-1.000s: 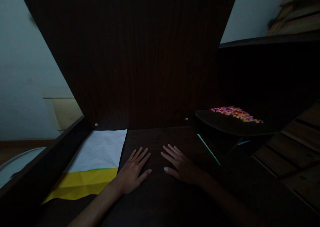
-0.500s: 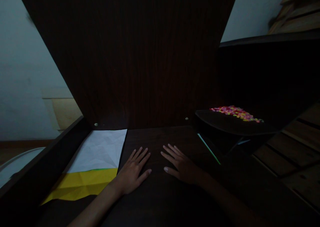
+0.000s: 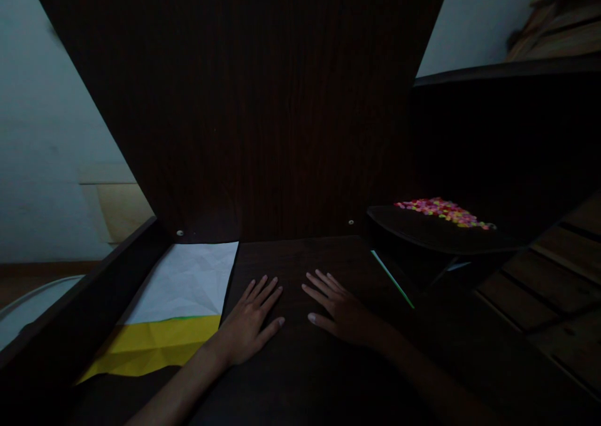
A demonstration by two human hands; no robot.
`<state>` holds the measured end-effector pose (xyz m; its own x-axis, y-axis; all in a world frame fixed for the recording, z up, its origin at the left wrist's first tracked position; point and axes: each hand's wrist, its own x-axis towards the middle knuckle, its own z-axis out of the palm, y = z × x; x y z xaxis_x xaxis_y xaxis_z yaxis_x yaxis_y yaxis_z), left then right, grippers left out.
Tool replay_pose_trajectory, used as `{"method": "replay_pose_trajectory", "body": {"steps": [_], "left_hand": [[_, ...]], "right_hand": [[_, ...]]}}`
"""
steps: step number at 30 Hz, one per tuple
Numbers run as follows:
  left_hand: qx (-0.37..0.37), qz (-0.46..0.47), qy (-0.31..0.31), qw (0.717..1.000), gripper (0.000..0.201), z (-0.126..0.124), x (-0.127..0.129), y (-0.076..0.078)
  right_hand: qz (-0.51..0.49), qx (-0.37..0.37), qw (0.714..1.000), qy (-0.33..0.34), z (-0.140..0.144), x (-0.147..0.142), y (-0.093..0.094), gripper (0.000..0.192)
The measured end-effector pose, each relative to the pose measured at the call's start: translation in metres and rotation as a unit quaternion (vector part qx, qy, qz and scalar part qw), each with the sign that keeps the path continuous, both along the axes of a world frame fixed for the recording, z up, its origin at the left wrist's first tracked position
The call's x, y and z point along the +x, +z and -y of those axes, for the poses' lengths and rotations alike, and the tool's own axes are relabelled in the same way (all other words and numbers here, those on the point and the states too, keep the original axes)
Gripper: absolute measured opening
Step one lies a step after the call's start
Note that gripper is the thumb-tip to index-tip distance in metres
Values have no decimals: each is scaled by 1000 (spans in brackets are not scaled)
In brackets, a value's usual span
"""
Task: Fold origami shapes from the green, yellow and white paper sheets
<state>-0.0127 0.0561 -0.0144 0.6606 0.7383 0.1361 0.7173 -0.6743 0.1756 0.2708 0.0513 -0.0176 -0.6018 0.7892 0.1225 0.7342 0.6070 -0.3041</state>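
Both the left hand point(image 3: 248, 326) and right hand point(image 3: 340, 310) lie flat and empty on the dark desk point(image 3: 300, 376); the creased white sheet point(image 3: 188, 279) and yellow sheet point(image 3: 150, 344) beside them lie untouched, with no fold in hand.

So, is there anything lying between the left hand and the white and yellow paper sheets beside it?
Nothing visible does. The left hand lies flat on the dark desk, its outer edge right next to the yellow sheet, with the white sheet just beyond. Only bare desk surface shows between them.
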Motion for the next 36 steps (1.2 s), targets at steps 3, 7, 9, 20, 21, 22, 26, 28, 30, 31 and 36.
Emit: {"method": "replay_pose_trajectory", "body": {"steps": [3, 7, 9, 20, 21, 22, 26, 28, 30, 31, 36], "left_hand": [[-4, 1, 1, 1000, 62, 0, 0, 1], [-16, -6, 6, 1000, 62, 1, 1, 3], [-20, -8, 7, 1000, 62, 2, 1, 3], [7, 4, -6, 1000, 60, 1, 0, 2], [10, 5, -7, 1000, 60, 1, 0, 1], [11, 7, -8, 1000, 60, 1, 0, 1], [2, 5, -3, 1000, 61, 0, 0, 1], [-4, 3, -2, 1000, 61, 1, 0, 2], [-7, 2, -1, 1000, 61, 1, 1, 3], [-6, 1, -1, 1000, 61, 1, 1, 4], [-6, 1, -2, 1000, 61, 1, 1, 4]], "right_hand": [[-3, -4, 1000, -1, 0, 0, 0, 64], [-7, -3, 1000, 0, 0, 0, 0, 64], [-9, -1, 1000, 1, 0, 0, 0, 64], [-2, -9, 1000, -3, 2, -1, 4, 63], [-2, -8, 1000, -4, 2, -2, 4, 63], [-1, -8, 1000, -5, 2, -2, 4, 64], [-4, -5, 1000, -4, 2, -2, 3, 65], [-6, -3, 1000, -3, 2, -1, 2, 64], [-5, -3, 1000, -3, 2, -1, 2, 64], [-3, -3, 1000, -3, 2, -1, 1, 64], [0, -6, 1000, -6, 1, -1, 2, 63]]}}
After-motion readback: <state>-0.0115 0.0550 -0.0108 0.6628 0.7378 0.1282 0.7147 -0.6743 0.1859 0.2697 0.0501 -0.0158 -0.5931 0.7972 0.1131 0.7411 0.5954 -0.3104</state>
